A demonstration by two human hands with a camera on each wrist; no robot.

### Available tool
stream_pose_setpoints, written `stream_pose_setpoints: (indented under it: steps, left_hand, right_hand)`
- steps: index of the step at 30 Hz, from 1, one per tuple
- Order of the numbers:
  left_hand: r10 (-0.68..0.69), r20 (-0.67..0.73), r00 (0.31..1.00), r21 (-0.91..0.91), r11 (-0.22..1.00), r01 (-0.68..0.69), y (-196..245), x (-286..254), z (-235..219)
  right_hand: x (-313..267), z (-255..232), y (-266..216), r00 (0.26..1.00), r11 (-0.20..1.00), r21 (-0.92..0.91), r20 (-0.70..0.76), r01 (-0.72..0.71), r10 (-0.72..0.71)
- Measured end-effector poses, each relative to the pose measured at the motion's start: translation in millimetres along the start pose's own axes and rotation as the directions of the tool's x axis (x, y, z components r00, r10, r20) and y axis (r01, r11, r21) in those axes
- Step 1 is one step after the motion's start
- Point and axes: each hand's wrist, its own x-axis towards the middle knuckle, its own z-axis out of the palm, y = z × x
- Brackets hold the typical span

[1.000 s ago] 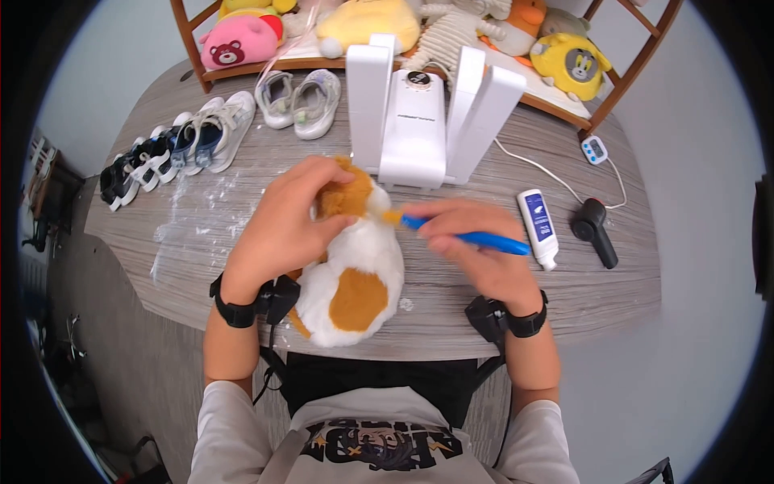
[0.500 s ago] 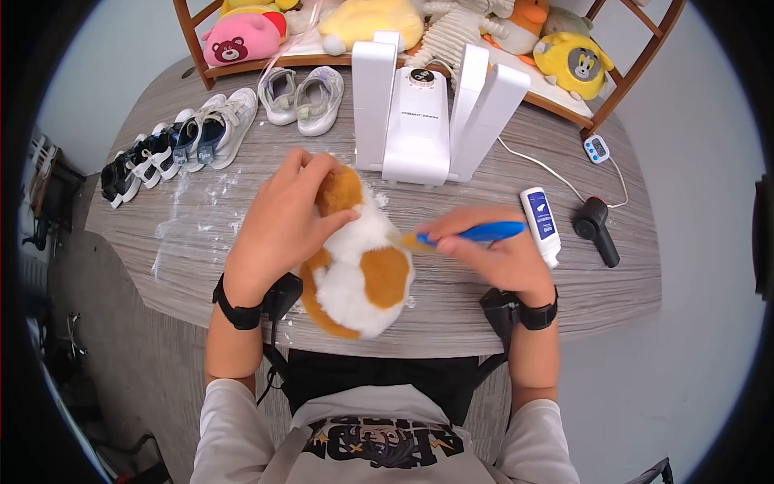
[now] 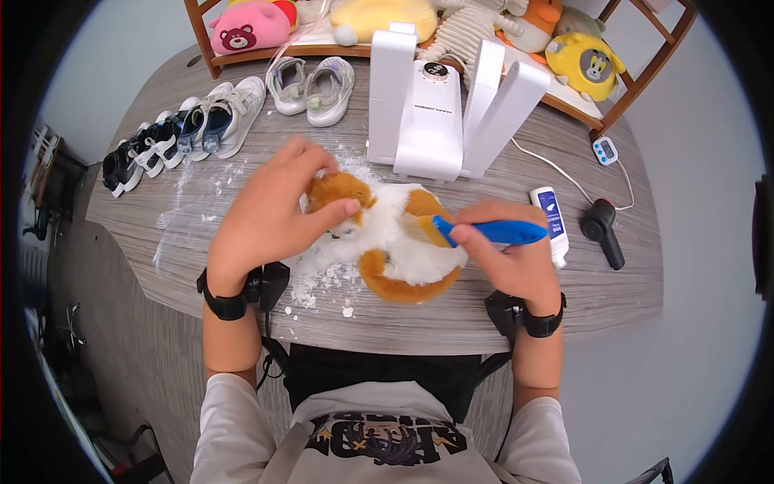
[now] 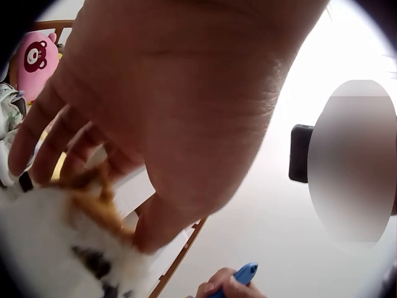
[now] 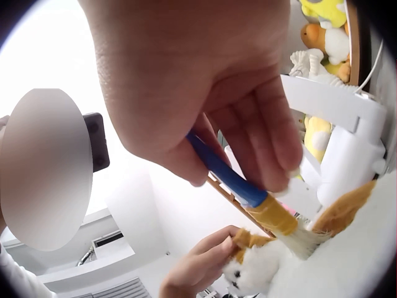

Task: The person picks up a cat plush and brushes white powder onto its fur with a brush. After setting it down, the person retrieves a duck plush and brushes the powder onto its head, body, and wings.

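A white and orange-brown plush animal [image 3: 413,262] lies on its side on the table, head toward the left and curled tail toward the front edge. My left hand [image 3: 266,214] grips its head [image 3: 337,189] between thumb and fingers; the left wrist view shows the thumb pressed beside the ear. A paintbrush [image 3: 512,232] with a blue handle and yellow band is pinched in my right hand [image 3: 508,262]. In the right wrist view, its pale bristles [image 5: 304,242] touch the white fur next to an orange patch [image 5: 347,208].
White powder [image 3: 310,282] is scattered around the plush. Behind it stands a white appliance [image 3: 431,121] with upright arms. Several shoes [image 3: 234,117] line the back left. A white bottle [image 3: 550,218] and a black handheld device [image 3: 603,230] lie at right, below a plush-filled shelf [image 3: 597,121].
My left hand has turned the plush so its body swings from the front edge round to the right, uncovering powder on the table. The brush has moved along with the body, staying at its fur.
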Motion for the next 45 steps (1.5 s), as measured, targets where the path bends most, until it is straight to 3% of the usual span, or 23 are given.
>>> stream_pose_setpoints:
  steps: [1,4,6,7,10,11,12,14,16,18,20,22,24,26,28,31,33,34,36,40,42,43,45]
  left_hand:
    - [0.222,-0.067,0.973,-0.118,0.966,-0.229,-6,-2,0]
    - [0.358,0.011,0.934,-0.172,0.92,-0.351,-13,-2,0]
    - [0.302,0.089,0.949,-0.199,0.939,-0.28,-12,0,-2]
    - [0.245,0.167,0.955,-0.217,0.954,-0.207,-11,1,-3]
    - [0.211,0.209,0.955,-0.169,0.969,-0.177,-8,1,-7]
    - [0.209,0.203,0.957,-0.169,0.97,-0.176,-8,0,-6]
    - [0.242,0.17,0.955,-0.161,0.963,-0.215,-9,-1,-5]
    - [0.276,0.139,0.951,-0.147,0.955,-0.256,-9,-2,-5]
    - [0.242,0.16,0.957,-0.167,0.962,-0.215,-7,-1,-5]
    - [0.225,0.194,0.955,-0.154,0.968,-0.197,-5,0,-6]
    - [0.193,0.2,0.961,-0.136,0.976,-0.167,-7,-2,-6]
    - [0.188,0.201,0.961,-0.145,0.976,-0.16,-5,-5,-6]
    - [0.206,0.189,0.96,-0.119,0.975,-0.186,-8,-5,-5]
    - [0.234,0.195,0.952,-0.102,0.971,-0.218,-7,-4,-3]
    - [0.212,0.222,0.952,-0.082,0.977,-0.198,-6,-4,-3]
    - [0.205,0.214,0.955,-0.084,0.978,-0.191,-5,-5,-2]
    - [0.193,0.214,0.957,-0.077,0.98,-0.181,-3,-5,-3]
    - [0.186,0.221,0.958,-0.07,0.982,-0.174,-2,-4,-3]
    - [0.182,0.227,0.957,-0.065,0.983,-0.171,-3,-4,-4]
    - [0.189,0.232,0.954,-0.063,0.982,-0.179,-5,-4,-2]
    - [0.189,0.231,0.954,-0.06,0.982,-0.18,-3,-3,-3]
    - [0.187,0.229,0.955,-0.057,0.982,-0.179,-2,-4,-3]
    - [0.199,0.23,0.953,-0.078,0.98,-0.185,-5,-6,-5]
  right_hand:
    - [-2,0,-1,0.995,0.993,0.102,-0.069,-0.062,0.069]
    - [-2,14,5,0.973,0.952,0.287,-0.167,-0.107,0.16]
    - [2,27,4,0.968,0.932,0.349,-0.184,-0.101,0.173]
    - [5,27,4,0.98,0.995,0.083,-0.19,-0.05,0.065]
    - [5,21,8,0.945,0.993,-0.081,-0.321,-0.091,0.06]
    - [6,19,10,0.895,0.99,-0.136,-0.445,-0.031,-0.033]
    - [6,17,11,0.897,0.99,-0.137,-0.44,-0.024,-0.039]
    - [4,15,12,0.871,0.994,0.098,-0.483,-0.042,0.085]
    - [4,23,13,0.879,0.985,0.173,-0.464,-0.025,0.104]
    - [7,25,10,0.969,1.0,0.016,-0.244,-0.02,0.023]
    - [6,20,17,0.957,0.998,-0.05,-0.291,-0.029,0.013]
    - [6,7,17,0.854,0.989,-0.062,-0.513,-0.133,0.083]
    - [3,6,19,0.842,0.993,0.009,-0.53,-0.119,0.106]
    - [2,14,14,0.925,0.942,0.334,-0.343,-0.041,0.161]
    - [1,22,8,0.941,0.908,0.414,-0.278,-0.063,0.193]
    - [3,22,10,0.962,0.916,0.389,-0.199,-0.097,0.187]
    - [4,17,16,0.969,0.992,0.007,-0.213,-0.129,0.128]
    - [4,17,16,0.969,0.992,0.006,-0.212,-0.127,0.126]
    - [3,20,15,0.933,0.95,0.307,-0.319,-0.063,0.165]
    - [3,24,10,0.949,0.884,0.459,-0.23,-0.091,0.217]
    - [3,20,11,0.979,0.992,-0.032,-0.164,-0.126,0.119]
    - [2,19,13,0.98,0.992,-0.031,-0.161,-0.122,0.115]
    - [0,18,18,0.939,0.965,0.259,-0.317,-0.048,0.131]
